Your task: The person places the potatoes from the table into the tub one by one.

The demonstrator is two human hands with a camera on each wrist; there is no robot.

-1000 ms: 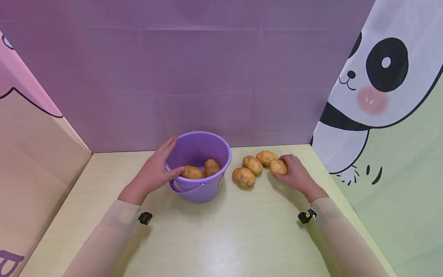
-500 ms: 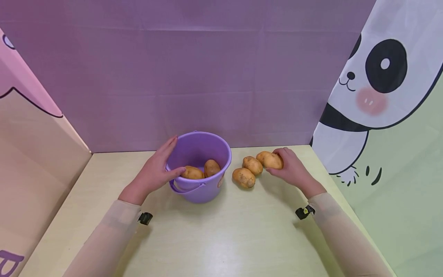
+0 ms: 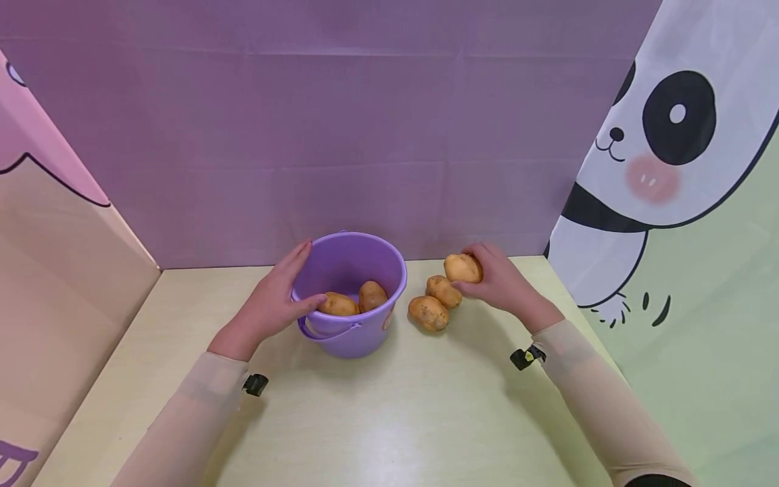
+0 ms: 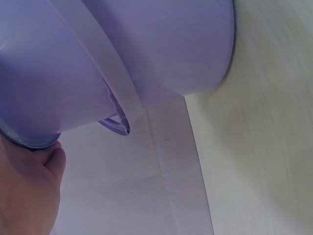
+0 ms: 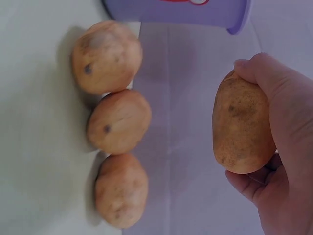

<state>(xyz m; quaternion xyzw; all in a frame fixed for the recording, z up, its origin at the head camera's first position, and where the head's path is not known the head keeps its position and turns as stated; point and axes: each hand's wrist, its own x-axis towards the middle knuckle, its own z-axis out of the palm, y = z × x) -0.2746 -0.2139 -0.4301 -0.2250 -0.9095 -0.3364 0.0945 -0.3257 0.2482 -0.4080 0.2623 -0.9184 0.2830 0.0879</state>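
Purple round plastic bucket (image 3: 351, 341), two tan oval potatoes (image 3: 372, 295) inside: left hand (image 3: 264, 308) holds it, thumb spread wide from fingers; brace firmly. Three matching potatoes (image 5: 120, 122) lie alongside. Right hand (image 3: 500, 281) clasps another tan potato (image 3: 462, 268); keep it clear.

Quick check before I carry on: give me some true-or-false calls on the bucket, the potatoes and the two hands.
1. The right hand is holding a potato. True.
2. Two potatoes show inside the bucket. True.
3. No hand touches the bucket. False: the left hand is on it.
4. Three more potatoes lie on the table. True: the right wrist view shows all three.
5. The bucket is lying on its side. False: it stands upright on the table.
6. The held potato is resting on the table. False: it is lifted off the table.
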